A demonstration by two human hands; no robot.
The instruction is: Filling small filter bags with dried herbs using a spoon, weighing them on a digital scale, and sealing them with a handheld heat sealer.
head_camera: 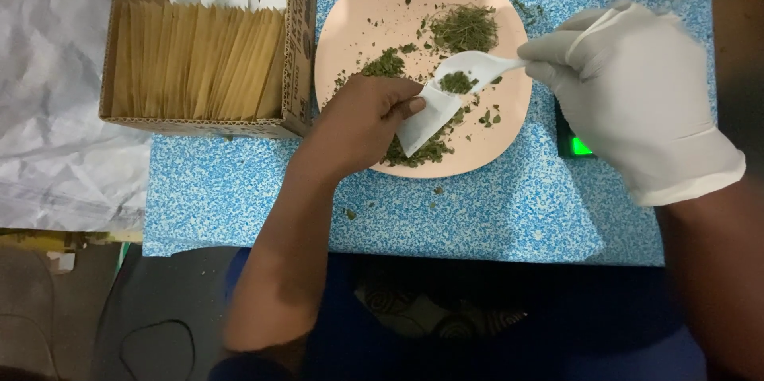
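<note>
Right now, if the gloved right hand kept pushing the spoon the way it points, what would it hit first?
Probably the small white bag held open by the left hand; the spoon tip sits at its mouth, though depth is unclear.

The cardboard box (208, 63) of envelopes is walling off the left of the plate (358, 23), a green-lit device (574, 142) is crowding its right, while bare blue tabletop (477, 222) is lying open in front.

Soft overhead light, slight blur

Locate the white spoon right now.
Head view, right of centre: the white spoon is in the gloved right hand, over the pink plate, above the white sachet.
</note>
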